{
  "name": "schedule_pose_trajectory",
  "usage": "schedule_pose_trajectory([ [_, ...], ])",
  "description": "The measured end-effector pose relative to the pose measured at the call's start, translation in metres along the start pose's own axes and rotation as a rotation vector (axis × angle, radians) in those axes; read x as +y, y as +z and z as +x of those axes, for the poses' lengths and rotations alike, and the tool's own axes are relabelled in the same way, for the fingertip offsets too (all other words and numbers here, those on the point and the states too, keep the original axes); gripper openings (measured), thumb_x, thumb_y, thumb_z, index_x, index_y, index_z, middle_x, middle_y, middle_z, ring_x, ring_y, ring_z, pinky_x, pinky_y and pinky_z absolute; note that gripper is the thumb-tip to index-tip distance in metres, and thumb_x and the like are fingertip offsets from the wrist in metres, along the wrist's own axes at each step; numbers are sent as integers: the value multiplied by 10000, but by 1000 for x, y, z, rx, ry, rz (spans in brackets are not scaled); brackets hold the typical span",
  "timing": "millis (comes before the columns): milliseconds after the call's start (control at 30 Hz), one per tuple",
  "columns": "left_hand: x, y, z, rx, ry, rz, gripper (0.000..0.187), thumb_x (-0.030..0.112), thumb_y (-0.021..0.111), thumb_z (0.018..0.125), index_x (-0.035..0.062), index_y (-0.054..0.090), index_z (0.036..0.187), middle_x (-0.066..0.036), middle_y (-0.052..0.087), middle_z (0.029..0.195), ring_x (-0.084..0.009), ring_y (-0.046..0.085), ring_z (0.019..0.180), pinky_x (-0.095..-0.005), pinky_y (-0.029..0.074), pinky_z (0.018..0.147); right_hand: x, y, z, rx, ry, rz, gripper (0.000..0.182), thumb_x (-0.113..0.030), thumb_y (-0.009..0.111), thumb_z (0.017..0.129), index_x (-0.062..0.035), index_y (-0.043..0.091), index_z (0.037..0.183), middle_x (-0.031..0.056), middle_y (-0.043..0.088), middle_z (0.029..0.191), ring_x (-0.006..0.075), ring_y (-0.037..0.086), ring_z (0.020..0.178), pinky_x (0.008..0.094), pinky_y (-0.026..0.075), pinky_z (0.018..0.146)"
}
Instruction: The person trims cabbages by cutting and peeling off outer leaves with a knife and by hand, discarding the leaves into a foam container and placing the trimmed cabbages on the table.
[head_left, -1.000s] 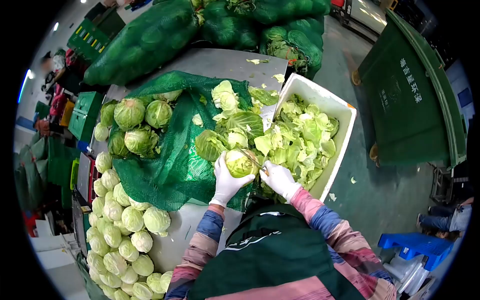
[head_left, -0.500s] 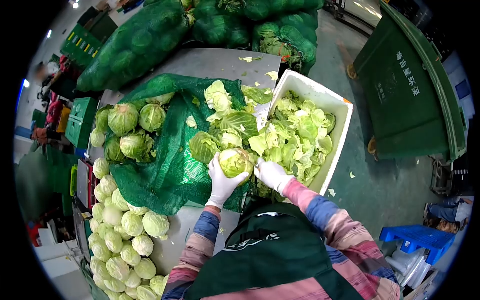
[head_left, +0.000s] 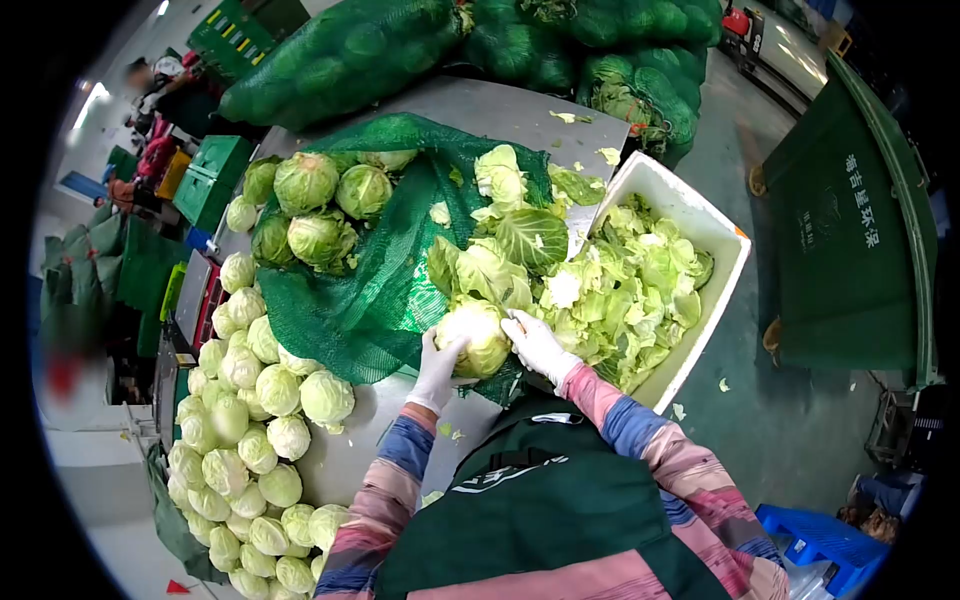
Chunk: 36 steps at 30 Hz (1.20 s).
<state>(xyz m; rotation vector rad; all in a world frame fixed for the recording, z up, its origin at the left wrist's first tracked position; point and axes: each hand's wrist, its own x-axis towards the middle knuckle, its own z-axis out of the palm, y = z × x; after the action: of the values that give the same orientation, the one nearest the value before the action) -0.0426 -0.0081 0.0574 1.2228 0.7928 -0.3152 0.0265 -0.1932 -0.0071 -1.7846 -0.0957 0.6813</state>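
Note:
A pale green cabbage (head_left: 478, 338) is between my hands, at the near edge of the green net. My left hand (head_left: 436, 372), in a white glove, grips its left side with the thumb over the front. My right hand (head_left: 540, 350), also gloved, has its fingers closed against the cabbage's upper right side; what lies under the fingertips is hidden. Just behind it are loose leaves (head_left: 490, 275) and a darker green leaf (head_left: 532, 238). To the right, a white foam box (head_left: 705, 345) holds a heap of torn cabbage leaves (head_left: 625, 300).
Several untrimmed cabbages (head_left: 305, 182) sit on the green net (head_left: 350, 325). Paler cabbages (head_left: 278, 388) are piled at the left. Full net sacks (head_left: 345, 60) line the metal table's (head_left: 510, 105) back. A green bin (head_left: 850, 230) stands right; a blue pallet (head_left: 825, 545) lies lower right.
The view has shifted, so the scene sits further right. The held cabbage shows a paler side, and more loose leaf lies behind it. My right hand has come onto its upper right side.

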Motion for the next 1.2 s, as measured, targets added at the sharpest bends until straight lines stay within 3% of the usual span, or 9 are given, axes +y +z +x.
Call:
schedule_pose_trajectory([
  [167, 1, 38, 5, 47, 371, 90, 822, 230, 833, 727, 48, 327, 1349, -137, 501, 1250, -248, 565, 1091, -331, 546, 827, -38, -43, -21, 85, -105, -122, 487, -392, 525, 959, -10, 560, 1259, 237, 669, 976, 378, 645, 911, 401, 498, 823],
  [233, -1, 52, 23, 0, 471, 150, 824, 232, 841, 720, 37, 339, 1344, -142, 487, 1256, -246, 547, 1112, -330, 513, 883, -30, -50, -17, 274, -360, -193, 501, -387, 542, 947, -7, 555, 1272, 243, 673, 938, 387, 652, 880, 416, 504, 807],
  [367, -29, 59, 63, -17, 611, 443, 831, 232, 857, 707, 21, 360, 1338, -159, 436, 1274, -240, 479, 1183, -355, 401, 1030, -23, -65, -7, 233, -188, -468, 548, -428, 591, 905, -4, 573, 1251, 241, 677, 926, 388, 657, 893, 422, 510, 818],
  [633, -12, 46, 46, -178, 494, 285, 756, 148, 818, 754, 5, 371, 1347, -129, 469, 1318, -221, 482, 1213, -323, 386, 1049, 22, -109, 24, 382, 22, -713, 288, -321, 581, 883, -70, 638, 1013, 160, 694, 794, 321, 670, 682, 428, 533, 662],
  [833, -13, 35, 13, -122, 167, 93, 763, 173, 781, 795, 165, 277, 1369, -144, 463, 1309, -273, 528, 1181, -468, 583, 788, -13, -204, -7, 412, 59, 313, 234, -234, 600, 900, -8, 627, 953, 31, 555, 596, 144, 528, 466, 317, 447, 433],
  [967, -17, 51, 10, 50, -1, -156, 674, 244, 800, 790, 90, 321, 1239, -139, 480, 1188, -253, 560, 1055, -447, 580, 741, -5, -242, -22, 327, 280, 7, 260, -283, 624, 899, -26, 626, 940, 21, 541, 590, 122, 483, 421, 301, 401, 397],
  [1033, -21, 56, 13, 259, -4, 123, 731, 296, 839, 744, 27, 334, 1199, -148, 477, 1172, -260, 539, 1051, -400, 550, 768, -31, -253, -41, 306, 278, -40, 318, -343, 639, 902, -35, 637, 977, 8, 515, 585, 101, 459, 424, 278, 367, 392],
  [1100, -36, 51, 28, 511, 844, 784, 881, 296, 882, 643, -43, 384, 1286, -206, 484, 1230, -339, 450, 1188, -431, 355, 1033, -48, -247, -51, 215, 114, 470, 392, -401, 563, 952, -25, 632, 1037, 52, 624, 648, 159, 580, 498, 317, 455, 452],
  [1200, -9, 63, 29, 180, 992, 1033, 939, 296, 857, 664, -34, 356, 1386, -226, 417, 1377, -375, 377, 1310, -440, 306, 1099, -17, -214, -29, 415, 95, -741, 440, -348, 479, 978, 14, 603, 1194, 182, 712, 988, 325, 697, 846, 397, 538, 799],
])
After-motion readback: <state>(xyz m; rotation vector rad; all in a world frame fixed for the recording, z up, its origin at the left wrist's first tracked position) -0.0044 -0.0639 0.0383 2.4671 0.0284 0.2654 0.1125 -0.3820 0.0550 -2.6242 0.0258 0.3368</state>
